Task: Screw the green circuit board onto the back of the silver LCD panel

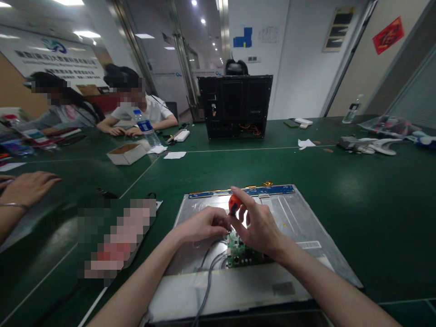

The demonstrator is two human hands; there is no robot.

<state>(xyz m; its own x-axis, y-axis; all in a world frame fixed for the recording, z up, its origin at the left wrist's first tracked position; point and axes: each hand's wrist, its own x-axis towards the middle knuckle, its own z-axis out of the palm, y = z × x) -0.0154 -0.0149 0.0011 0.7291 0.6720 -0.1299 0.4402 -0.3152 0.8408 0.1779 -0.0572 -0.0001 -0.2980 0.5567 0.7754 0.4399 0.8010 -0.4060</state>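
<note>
In the head view, my right hand point(260, 227) grips a screwdriver by its red and black handle point(234, 204), index finger on top. The tool stands roughly upright over the upper left corner of a green circuit board point(240, 258). My left hand point(206, 222) is closed in a pinch beside the tool's lower end; what its fingertips hold is hidden. The board lies on the metal back of a flat display panel point(286, 259), partly covered by my right hand. Grey cables point(208, 281) run from the board's left side toward me. A blue strip board point(282, 190) lines the panel's far edge.
A black monitor housing point(235, 106) stands upright across the green table point(381, 204). A white box point(126, 154) and a water bottle point(146, 127) sit far left. Left of the panel lies a blurred-out flat object point(119, 240). Another person's hand point(29, 190) reaches in at left.
</note>
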